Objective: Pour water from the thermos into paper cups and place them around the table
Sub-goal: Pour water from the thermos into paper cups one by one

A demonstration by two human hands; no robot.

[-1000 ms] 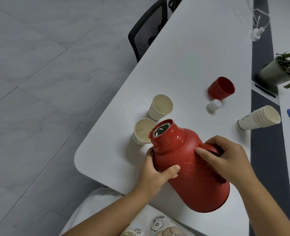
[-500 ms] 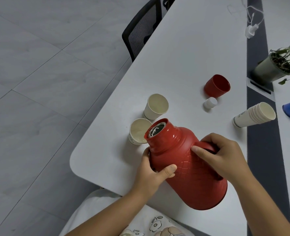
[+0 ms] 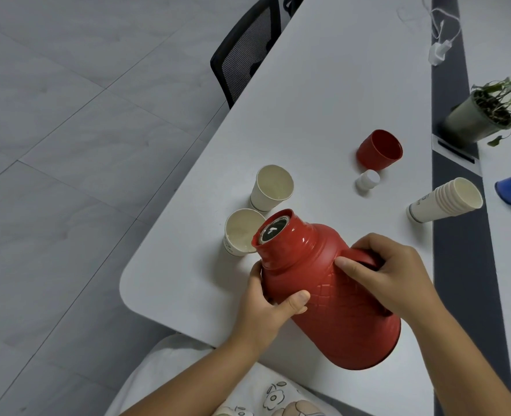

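While the right hand (image 3: 389,277) is curled around the handle of the red thermos (image 3: 332,295), the left hand (image 3: 270,304) grasps the body just under the neck, with the thumb lying across the front. Both forearms reach in from 6 o'clock. The thermos is lifted and tilted near the table (image 3: 323,100) corner; its long axis runs from 4 o'clock up to 10 o'clock, and the open mouth points toward 10 o'clock, over the rim of the near paper cup (image 3: 239,232). A second paper cup (image 3: 270,187) stands just behind, at 1 o'clock of the first.
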